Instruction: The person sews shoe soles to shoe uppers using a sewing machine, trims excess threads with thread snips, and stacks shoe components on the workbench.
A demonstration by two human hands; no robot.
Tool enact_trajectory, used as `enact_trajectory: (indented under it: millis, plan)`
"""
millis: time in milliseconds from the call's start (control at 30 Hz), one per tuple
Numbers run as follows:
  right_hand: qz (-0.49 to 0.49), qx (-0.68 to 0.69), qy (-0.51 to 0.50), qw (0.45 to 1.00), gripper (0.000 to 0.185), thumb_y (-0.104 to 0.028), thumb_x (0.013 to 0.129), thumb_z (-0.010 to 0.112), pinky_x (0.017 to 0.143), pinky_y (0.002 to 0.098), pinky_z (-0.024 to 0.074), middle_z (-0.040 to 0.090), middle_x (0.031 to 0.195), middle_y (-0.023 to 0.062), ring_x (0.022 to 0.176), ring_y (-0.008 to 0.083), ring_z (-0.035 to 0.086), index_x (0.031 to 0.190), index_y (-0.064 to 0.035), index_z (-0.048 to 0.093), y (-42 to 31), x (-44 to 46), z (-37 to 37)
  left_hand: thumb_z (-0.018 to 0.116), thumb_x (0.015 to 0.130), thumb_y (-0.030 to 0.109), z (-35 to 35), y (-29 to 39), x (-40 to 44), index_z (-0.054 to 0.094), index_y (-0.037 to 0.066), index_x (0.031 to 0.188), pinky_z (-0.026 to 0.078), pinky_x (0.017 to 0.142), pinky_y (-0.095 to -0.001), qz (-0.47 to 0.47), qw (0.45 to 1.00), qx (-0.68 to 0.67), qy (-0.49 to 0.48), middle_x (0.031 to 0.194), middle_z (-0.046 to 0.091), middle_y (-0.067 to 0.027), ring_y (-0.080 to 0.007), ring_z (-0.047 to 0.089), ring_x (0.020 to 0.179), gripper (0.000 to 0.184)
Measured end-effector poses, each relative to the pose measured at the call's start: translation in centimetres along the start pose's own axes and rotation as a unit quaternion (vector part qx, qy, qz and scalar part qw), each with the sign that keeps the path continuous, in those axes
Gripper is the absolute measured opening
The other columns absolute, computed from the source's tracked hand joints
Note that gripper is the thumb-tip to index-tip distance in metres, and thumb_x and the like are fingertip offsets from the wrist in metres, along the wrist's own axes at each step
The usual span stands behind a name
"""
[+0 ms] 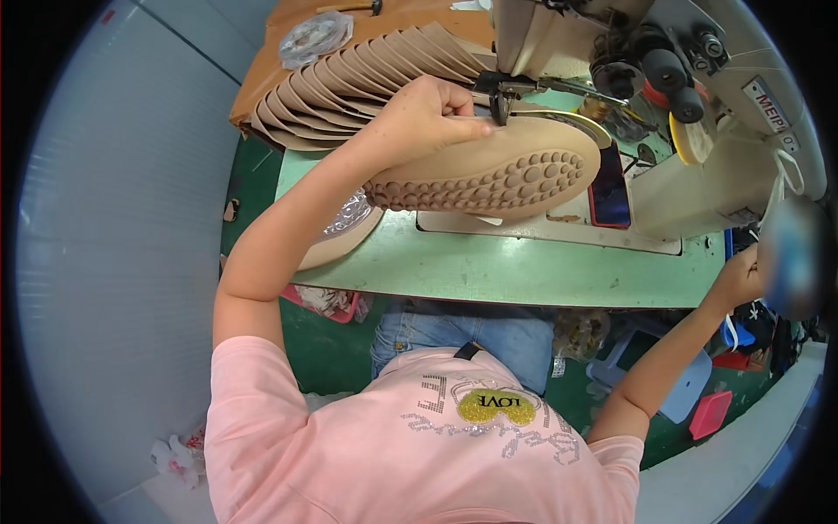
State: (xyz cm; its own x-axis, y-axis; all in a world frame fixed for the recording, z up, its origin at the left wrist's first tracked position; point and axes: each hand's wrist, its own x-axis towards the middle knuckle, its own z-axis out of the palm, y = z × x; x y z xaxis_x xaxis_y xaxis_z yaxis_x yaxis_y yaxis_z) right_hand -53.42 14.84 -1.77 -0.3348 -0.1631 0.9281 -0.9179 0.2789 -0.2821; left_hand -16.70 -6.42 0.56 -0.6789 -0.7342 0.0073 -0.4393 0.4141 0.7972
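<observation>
A beige shoe sole (524, 175) with round studs on its underside is held at the sewing machine's needle area (499, 96), its studded face turned toward me. My left hand (432, 118) pinches the sole's upper edge just left of the presser parts. At the far right, my right hand (742, 278) is closed at the machine's handwheel (790, 258), partly hidden by it. Under my left forearm, another beige sole (349, 244) with a shiny silvery inside lies on the green table (436, 275).
Many beige curved pieces (349, 87) stand in a row at the back left, near a clear plastic bag (316, 38). A dark phone (610, 192) lies right of the sole. Below the table are a pink basket (336, 313) and a blue stool (685, 384).
</observation>
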Motion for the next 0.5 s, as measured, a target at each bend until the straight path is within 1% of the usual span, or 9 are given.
enact_trajectory:
  millis: [33, 67, 167, 233, 300, 367, 433, 467, 500]
  plan:
    - [0.010, -0.003, 0.013, 1.000, 0.030, 0.005, 0.080, 0.042, 0.078, 0.0315, 0.0491, 0.065, 0.107, 0.0143, 0.090, 0.0259, 0.064, 0.100, 0.0071, 0.065, -0.5, 0.0, 0.0, 0.071, 0.076, 0.026, 0.1, 0.0, 0.1, 0.048, 0.005, 0.057, 0.022, 0.045, -0.0242, -0.003, 1.000, 0.000, 0.003, 0.049, 0.037, 0.0052, -0.0035, 0.030, 0.048, 0.037]
    - [-0.108, -0.009, 0.040, 0.993, 0.030, 0.005, 0.081, 0.042, 0.074, 0.0294, 0.0490, 0.066, 0.104, 0.0120, 0.081, 0.0208, 0.063, 0.102, 0.0069, 0.064, -1.1, -0.2, -0.3, 0.071, 0.076, 0.027, 0.1, 0.0, 0.2, 0.048, 0.005, 0.057, 0.023, 0.045, -0.0241, -0.001, 1.000, 0.003, 0.004, 0.049, 0.037, 0.0052, -0.0034, 0.030, 0.048, 0.037]
    - [0.078, 0.193, -0.045, 0.977, 0.030, 0.006, 0.082, 0.044, 0.070, 0.0276, 0.0473, 0.066, 0.098, 0.0091, 0.072, 0.0156, 0.059, 0.106, 0.0033, 0.063, -3.7, -4.0, -0.3, 0.071, 0.074, 0.028, -0.1, 0.2, 0.0, 0.050, 0.005, 0.057, 0.027, 0.046, -0.0248, -0.008, 1.000, 0.014, 0.014, 0.049, 0.040, 0.0033, -0.0049, 0.033, 0.049, 0.036]
    - [0.113, 0.176, -0.170, 0.963, 0.031, 0.001, 0.082, 0.053, 0.067, 0.0257, 0.0451, 0.064, 0.087, 0.0069, 0.065, 0.0126, 0.052, 0.112, -0.0016, 0.061, -7.2, -5.5, 1.2, 0.071, 0.072, 0.030, -0.2, 0.7, 0.1, 0.052, 0.003, 0.058, 0.032, 0.048, -0.0269, -0.020, 0.999, 0.024, 0.024, 0.050, 0.043, -0.0005, -0.0082, 0.038, 0.050, 0.036]
    - [0.193, 0.243, -0.339, 0.888, 0.037, -0.011, 0.081, 0.062, 0.068, 0.0280, 0.0454, 0.062, 0.088, 0.0051, 0.067, 0.0142, 0.052, 0.118, -0.0062, 0.057, -11.0, -5.7, 1.5, 0.071, 0.072, 0.030, 0.0, -0.5, 0.7, 0.053, 0.002, 0.059, 0.033, 0.049, -0.0270, -0.019, 1.000, 0.010, 0.021, 0.050, 0.044, -0.0008, -0.0088, 0.040, 0.050, 0.036]
    - [0.003, 0.289, -0.316, 0.904, 0.046, -0.022, 0.079, 0.067, 0.069, 0.0314, 0.0466, 0.060, 0.094, 0.0061, 0.073, 0.0185, 0.056, 0.120, -0.0071, 0.054, -11.9, -5.8, 3.0, 0.070, 0.073, 0.030, 0.0, -0.8, 0.7, 0.054, 0.002, 0.062, 0.035, 0.050, -0.0271, -0.018, 1.000, 0.001, 0.019, 0.051, 0.045, -0.0016, -0.0092, 0.041, 0.051, 0.034]
    - [-0.003, 0.270, -0.369, 0.890, 0.044, -0.026, 0.080, 0.066, 0.070, 0.0350, 0.0475, 0.057, 0.099, 0.0087, 0.080, 0.0249, 0.060, 0.118, -0.0063, 0.053, -14.1, -4.6, 3.2, 0.068, 0.076, 0.028, 0.0, -0.3, 0.2, 0.057, 0.001, 0.067, 0.037, 0.052, -0.0270, -0.018, 1.000, -0.005, 0.017, 0.055, 0.048, -0.0030, -0.0094, 0.043, 0.054, 0.031]
    - [-0.009, 0.252, -0.376, 0.892, 0.036, -0.025, 0.081, 0.064, 0.069, 0.0362, 0.0483, 0.058, 0.098, 0.0112, 0.082, 0.0296, 0.061, 0.110, -0.0053, 0.054, -14.9, -4.2, 3.7, 0.066, 0.076, 0.025, 0.2, -0.5, -0.1, 0.057, 0.000, 0.071, 0.039, 0.056, -0.0277, 0.002, 0.998, -0.015, 0.055, 0.060, 0.050, -0.0045, -0.0113, 0.045, 0.058, 0.027]
    - [-0.059, 0.257, -0.350, 0.899, 0.029, -0.024, 0.083, 0.062, 0.065, 0.0359, 0.0483, 0.059, 0.091, 0.0096, 0.077, 0.0281, 0.061, 0.105, -0.0064, 0.056, -15.2, -4.0, 4.7, 0.065, 0.077, 0.022, 0.4, -1.0, -0.6, 0.058, 0.000, 0.076, 0.041, 0.060, -0.0284, 0.026, 0.995, -0.026, 0.090, 0.064, 0.053, -0.0060, -0.0131, 0.048, 0.061, 0.023]
